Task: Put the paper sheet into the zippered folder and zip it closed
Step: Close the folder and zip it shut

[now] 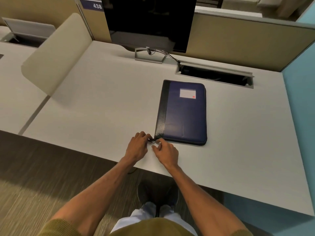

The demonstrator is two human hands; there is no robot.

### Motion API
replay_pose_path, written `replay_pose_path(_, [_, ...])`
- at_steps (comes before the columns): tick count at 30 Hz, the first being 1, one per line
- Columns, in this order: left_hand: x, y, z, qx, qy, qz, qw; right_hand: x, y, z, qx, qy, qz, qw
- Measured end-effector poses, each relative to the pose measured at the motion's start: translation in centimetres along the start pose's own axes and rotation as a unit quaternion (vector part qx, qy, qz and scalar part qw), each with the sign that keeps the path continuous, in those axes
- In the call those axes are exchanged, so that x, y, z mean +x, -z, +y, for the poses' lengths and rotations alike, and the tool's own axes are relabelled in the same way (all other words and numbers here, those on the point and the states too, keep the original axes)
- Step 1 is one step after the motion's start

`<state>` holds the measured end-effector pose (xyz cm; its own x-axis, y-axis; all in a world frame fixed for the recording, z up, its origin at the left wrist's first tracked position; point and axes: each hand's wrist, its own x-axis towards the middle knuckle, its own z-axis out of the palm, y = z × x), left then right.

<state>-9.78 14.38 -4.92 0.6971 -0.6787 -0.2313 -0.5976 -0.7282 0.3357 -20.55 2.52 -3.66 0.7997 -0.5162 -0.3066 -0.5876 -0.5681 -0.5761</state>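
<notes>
One closed blue zippered folder (pixel 185 113) bears a white label (pixel 187 93).

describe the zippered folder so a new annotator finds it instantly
On the pale desk, in front of the black monitor and slightly right, lies the zippered folder. It is flat, navy with a black spine strip and a white label, both hands at its near left corner.
</notes>
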Motion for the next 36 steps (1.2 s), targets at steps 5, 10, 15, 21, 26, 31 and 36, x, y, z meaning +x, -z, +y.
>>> replay_pose_path(5, [0.3,0.4,0.0,-0.024,-0.011,-0.024,0.999,0.1,-0.3,-1.1,0.055,-0.059,0.009,0.997])
replay_pose_path(10, [0.4,0.7,-0.1,-0.038,-0.024,-0.038,0.998,0.3,-0.8,-1.8,0.102,-0.107,0.03,0.989])
replay_pose_path(15, [0.5,1.0,-0.3,-0.055,-0.026,-0.044,0.997,0.5,-1.0,-2.1,0.102,-0.118,0.017,0.988])
replay_pose_path(21, [1.0,1.4,-0.2,-0.07,-0.029,-0.059,0.995,0.6,-1.2,-2.3,0.096,-0.128,0.023,0.987])
replay_pose_path(26, [1.3,1.4,-0.6,-0.078,-0.027,-0.081,0.993,0.8,-1.4,-2.1,0.086,-0.122,0.025,0.988])
replay_pose_path(31, [1.0,1.1,-0.5,-0.084,-0.023,-0.059,0.994,0.8,-1.2,-1.4,0.078,-0.099,0.023,0.992])
replay_pose_path(36, [1.1,1.0,-0.1,-0.035,-0.024,-0.048,0.998,0.6,-1.2,-0.9,0.04,-0.05,0.039,0.997])
